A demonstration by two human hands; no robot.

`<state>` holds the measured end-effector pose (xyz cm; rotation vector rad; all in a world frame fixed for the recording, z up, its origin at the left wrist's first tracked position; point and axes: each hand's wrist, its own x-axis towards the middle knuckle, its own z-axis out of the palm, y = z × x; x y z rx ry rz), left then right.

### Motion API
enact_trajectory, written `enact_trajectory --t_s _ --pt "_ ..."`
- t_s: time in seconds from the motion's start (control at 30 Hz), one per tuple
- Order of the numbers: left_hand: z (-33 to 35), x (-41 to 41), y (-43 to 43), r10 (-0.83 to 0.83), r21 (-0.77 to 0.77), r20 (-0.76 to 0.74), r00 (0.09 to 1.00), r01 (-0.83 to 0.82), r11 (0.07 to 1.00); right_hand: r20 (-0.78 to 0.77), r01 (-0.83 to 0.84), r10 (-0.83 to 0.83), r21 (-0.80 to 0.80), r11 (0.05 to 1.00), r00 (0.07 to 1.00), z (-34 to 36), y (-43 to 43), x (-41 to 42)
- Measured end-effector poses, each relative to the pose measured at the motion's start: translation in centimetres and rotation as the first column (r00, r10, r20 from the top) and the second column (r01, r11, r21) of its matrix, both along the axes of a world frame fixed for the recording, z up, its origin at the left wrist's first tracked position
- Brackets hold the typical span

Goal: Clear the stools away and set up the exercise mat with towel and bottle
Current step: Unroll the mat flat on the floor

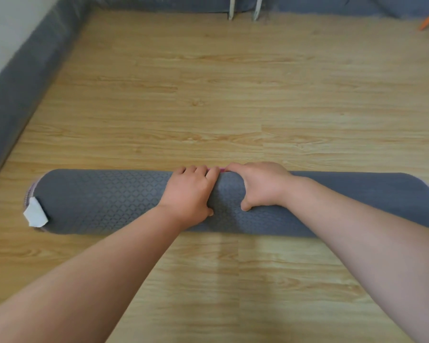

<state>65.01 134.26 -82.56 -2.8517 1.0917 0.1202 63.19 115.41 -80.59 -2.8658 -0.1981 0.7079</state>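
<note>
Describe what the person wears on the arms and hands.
Nothing worn shows. The left hand and right hand are bare, without gloves, rings or a watch. The left forearm and right forearm are uncovered to the picture's edge; no sleeve is in view.

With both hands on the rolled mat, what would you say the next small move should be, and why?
Probably push the roll gently away to start unrolling it. The mat lies fully rolled across the wooden floor. The left hand and right hand grip its middle, fingers over the far side, where a pink edge peeks out. Bare floor lies ahead.
</note>
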Motion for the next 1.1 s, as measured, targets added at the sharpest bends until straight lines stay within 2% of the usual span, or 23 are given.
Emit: enact_trajectory --t_s 0.1,0.17,0.27,0.37,0.47,0.57,0.63,0.73,0.83,0.93,1.03,1.1 --pt "-0.1 0.8 -0.3 -0.007 -0.022 0.062 0.998 0.009 1.0 0.086 -0.009 0.009 -0.003 1.0 0.996 0.1 -0.6 0.7" --pt "0.3 1.6 -0.6 -0.001 -0.035 0.121 0.993 0.005 0.999 0.219 -0.021 0.028 -0.035 0.999 0.975 0.1 -0.9 1.2" --pt "1.3 3.7 -1.4 0.035 -0.079 0.24 0.97 -0.016 0.997 0.422 0.009 0.038 -0.109 0.994 0.906 0.3 -0.7 2.9" --pt "1.8 6.5 -2.2 0.074 -0.142 0.35 0.934 -0.025 0.989 0.549 0.066 0.059 -0.205 0.976 0.834 0.1 -0.5 5.5" --pt "1.1 8.2 -2.8 0.085 -0.093 0.33 0.94 -0.057 0.994 0.589 0.104 0.093 -0.292 0.951 0.803 -0.9 -0.8 7.1" --pt "-0.7 8.7 -3.1 0.095 0.038 0.209 0.973 -0.105 0.994 0.517 0.096 0.092 -0.326 0.94 0.851 -3.2 -0.7 7.3" --pt "-2.1 8.1 -2.8 0.104 0.1 0.15 0.983 -0.12 0.988 0.459 0.077 0.075 -0.305 0.949 0.885 -4.9 -0.5 6.7" --pt "-3.2 7.1 -2.4 0.102 0.099 0.149 0.983 -0.118 0.988 0.46 0.066 0.069 -0.271 0.96 0.885 -5.9 -0.7 5.6" --pt "-3.2 7.0 -2.2 0.11 -0.063 0.14 0.984 -0.102 0.993 0.528 0.07 -0.009 -0.096 0.993 0.849 -5.2 -1.1 5.1" --pt "-2.3 6.9 -2.3 0.181 -0.291 0.127 0.975 -0.137 0.947 0.611 0.198 -0.248 0.15 0.969 0.751 -3.8 -1.4 5.9" --pt "-1.3 6.6 -2.6 0.277 -0.389 0.102 0.956 -0.217 0.895 0.598 0.334 -0.375 0.184 0.924 0.708 -3.4 -1.6 7.0" --pt "-0.8 6.4 -2.9 0.331 -0.431 0.089 0.939 -0.263 0.863 0.54 0.379 -0.408 0.171 0.909 0.736 -3.4 -1.6 7.0"
